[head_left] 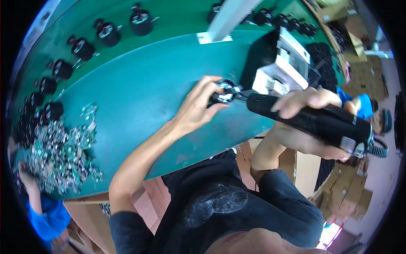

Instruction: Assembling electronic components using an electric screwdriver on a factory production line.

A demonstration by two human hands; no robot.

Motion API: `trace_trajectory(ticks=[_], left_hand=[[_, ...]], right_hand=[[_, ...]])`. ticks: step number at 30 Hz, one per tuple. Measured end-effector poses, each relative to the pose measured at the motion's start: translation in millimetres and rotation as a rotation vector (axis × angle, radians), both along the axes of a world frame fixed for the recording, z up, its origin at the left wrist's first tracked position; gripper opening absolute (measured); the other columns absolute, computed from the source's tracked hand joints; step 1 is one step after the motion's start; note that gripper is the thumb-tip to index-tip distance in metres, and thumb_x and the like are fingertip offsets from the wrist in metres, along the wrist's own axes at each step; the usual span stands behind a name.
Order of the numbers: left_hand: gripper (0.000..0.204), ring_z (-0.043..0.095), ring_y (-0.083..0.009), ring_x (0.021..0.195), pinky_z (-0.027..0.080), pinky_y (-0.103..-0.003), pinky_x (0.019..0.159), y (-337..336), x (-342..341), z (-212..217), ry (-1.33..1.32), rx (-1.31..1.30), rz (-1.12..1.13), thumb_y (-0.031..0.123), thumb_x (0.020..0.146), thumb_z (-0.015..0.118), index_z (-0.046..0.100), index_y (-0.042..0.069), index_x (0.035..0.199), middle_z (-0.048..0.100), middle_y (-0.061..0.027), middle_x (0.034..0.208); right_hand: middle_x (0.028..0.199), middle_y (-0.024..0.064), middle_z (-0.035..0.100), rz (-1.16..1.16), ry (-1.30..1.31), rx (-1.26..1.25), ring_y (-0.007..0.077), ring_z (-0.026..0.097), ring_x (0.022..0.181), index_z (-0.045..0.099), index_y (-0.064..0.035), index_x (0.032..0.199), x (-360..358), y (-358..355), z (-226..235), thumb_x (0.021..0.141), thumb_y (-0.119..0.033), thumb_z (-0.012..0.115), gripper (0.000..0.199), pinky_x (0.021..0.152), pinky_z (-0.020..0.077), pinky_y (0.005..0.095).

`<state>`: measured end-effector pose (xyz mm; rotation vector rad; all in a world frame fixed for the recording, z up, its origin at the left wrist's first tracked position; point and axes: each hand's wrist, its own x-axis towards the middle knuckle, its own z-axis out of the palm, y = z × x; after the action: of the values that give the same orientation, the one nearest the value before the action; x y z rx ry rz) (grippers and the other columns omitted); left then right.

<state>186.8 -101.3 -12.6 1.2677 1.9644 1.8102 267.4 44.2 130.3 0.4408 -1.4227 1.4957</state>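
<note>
My left hand (201, 101) is closed around a small round black part with a shiny inside (225, 94), holding it just above the green table. A black electric screwdriver (313, 120) lies in the grip of my right hand (302, 106), its body tilted and its cord end toward the lower right. The screwdriver's tip points left and meets the edge of the round part, close to my left fingers. Whether the bit sits on a screw is too blurred to tell.
A white and black box-like fixture (283, 67) stands right of the part. A grey metal post (228, 21) rises behind. Black round units (108, 34) line the far side. Small green circuit pieces (59, 152) are heaped at left, beside another person's hand (27, 175).
</note>
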Motion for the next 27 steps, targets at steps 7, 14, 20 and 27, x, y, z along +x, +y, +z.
trace_trajectory(ticks=[7, 14, 20, 27], left_hand=[[0.059, 0.059, -0.0300, 0.109, 0.047, -0.037, 0.093, 7.2, 0.0, 4.0, -0.014, -0.041, 0.010, 0.008, 0.072, 0.081, 0.052, 0.005, 0.124, 0.057, -0.0144, 0.126], [0.068, 0.059, -0.0302, 0.113, 0.048, -0.038, 0.094, 2.0, 0.5, 1.9, -0.111, -0.155, -0.046, 0.010, 0.070, 0.081, 0.050, 0.005, 0.131, 0.058, -0.0147, 0.129], [0.069, 0.061, -0.0286, 0.111, 0.050, -0.038, 0.096, 3.7, 1.7, -0.7, 0.074, -0.037, -0.076, 0.005, 0.066, 0.082, 0.053, 0.002, 0.127, 0.060, -0.0118, 0.127], [0.068, 0.061, -0.0292, 0.113, 0.050, -0.039, 0.096, 5.3, 2.8, -3.6, 0.126, -0.016, -0.063, 0.004, 0.064, 0.082, 0.053, 0.002, 0.126, 0.060, -0.0120, 0.128]], right_hand=[[0.085, 0.0166, 0.062, -0.425, 0.069, 0.091, 0.0168, 0.057, 0.044, 0.036, -0.0140, 0.137, 37.2, 46.8, 17.4, 0.087, -0.080, 0.029, 0.084, 0.036, 0.0492, 0.0272], [0.088, 0.0152, 0.062, -0.396, -0.173, -0.062, 0.0154, 0.057, 0.046, 0.044, -0.0110, 0.131, 33.0, 64.1, 3.7, 0.089, -0.079, 0.025, 0.082, 0.034, 0.0470, 0.0274], [0.093, 0.0164, 0.060, -0.209, 0.015, -0.127, 0.0169, 0.057, 0.047, 0.035, -0.0161, 0.142, 44.8, 33.6, 0.9, 0.089, -0.078, 0.026, 0.082, 0.034, 0.0479, 0.0279], [0.098, 0.0160, 0.058, -0.113, 0.099, -0.096, 0.0177, 0.057, 0.049, 0.035, -0.0191, 0.143, 25.6, 17.9, -6.1, 0.087, -0.081, 0.028, 0.084, 0.035, 0.0484, 0.0299]])
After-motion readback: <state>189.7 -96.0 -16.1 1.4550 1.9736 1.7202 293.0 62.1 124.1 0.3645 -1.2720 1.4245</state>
